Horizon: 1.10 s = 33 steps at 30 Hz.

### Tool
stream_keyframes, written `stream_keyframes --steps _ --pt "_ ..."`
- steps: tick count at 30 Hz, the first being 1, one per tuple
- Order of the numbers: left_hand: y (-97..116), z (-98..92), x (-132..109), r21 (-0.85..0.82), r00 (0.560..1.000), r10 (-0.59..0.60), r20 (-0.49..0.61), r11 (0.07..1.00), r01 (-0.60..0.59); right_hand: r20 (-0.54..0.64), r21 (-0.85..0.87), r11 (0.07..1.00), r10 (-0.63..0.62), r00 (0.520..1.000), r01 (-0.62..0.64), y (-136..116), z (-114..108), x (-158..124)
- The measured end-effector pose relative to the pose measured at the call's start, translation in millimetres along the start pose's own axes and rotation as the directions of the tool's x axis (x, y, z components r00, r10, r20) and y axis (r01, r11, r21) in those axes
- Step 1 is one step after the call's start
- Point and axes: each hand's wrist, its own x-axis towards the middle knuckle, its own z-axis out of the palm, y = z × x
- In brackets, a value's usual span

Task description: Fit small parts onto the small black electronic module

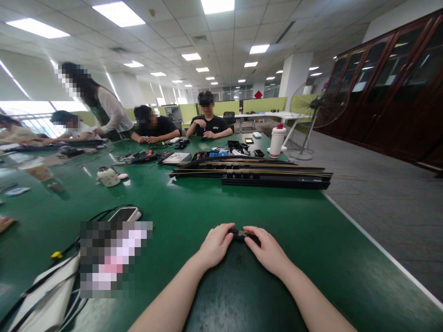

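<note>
A small, dark, elongated object (238, 234) lies low over the green table (180, 212), between my two hands. Its exact kind I cannot make out. Around its left end, the thumb and fingers of my left hand (217, 243) are closed. My right hand (268, 249) grips the other end in the same way, with part of the black body showing between thumb and fingers. Whether the object touches the tabletop is hard to tell.
Ahead lie long black rails (277, 181) with thin brass-coloured rods. A white bottle (277, 142) with a red cap stands behind them. Left are a cream jar (108, 176), a power bank (124, 215) and cables. Several people sit or stand around the table; a fan (313, 108) stands right.
</note>
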Motion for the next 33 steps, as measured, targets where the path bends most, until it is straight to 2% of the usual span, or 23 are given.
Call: stream_keyframes --steps 9,17,27,33 --pt "-1.6 0.2 0.2 0.004 1.000 0.016 -0.003 1.000 -0.016 -0.001 -0.009 1.000 -0.006 1.000 0.006 0.8 0.1 0.2" --pt "1.5 -1.5 -3.3 -0.016 0.999 0.033 0.002 0.999 -0.033 -0.009 0.005 0.996 -0.091 0.996 0.092 -0.1 -0.5 0.6" --pt "4.1 -3.2 -3.3 0.016 0.999 0.039 0.027 0.999 -0.040 -0.003 0.002 0.998 -0.063 0.998 0.063 -2.0 -0.6 0.8" --pt "6.3 -4.8 -3.1 0.024 0.998 0.059 0.017 0.998 -0.060 -0.045 0.103 0.994 -0.029 0.999 0.034 -0.1 -0.6 1.8"
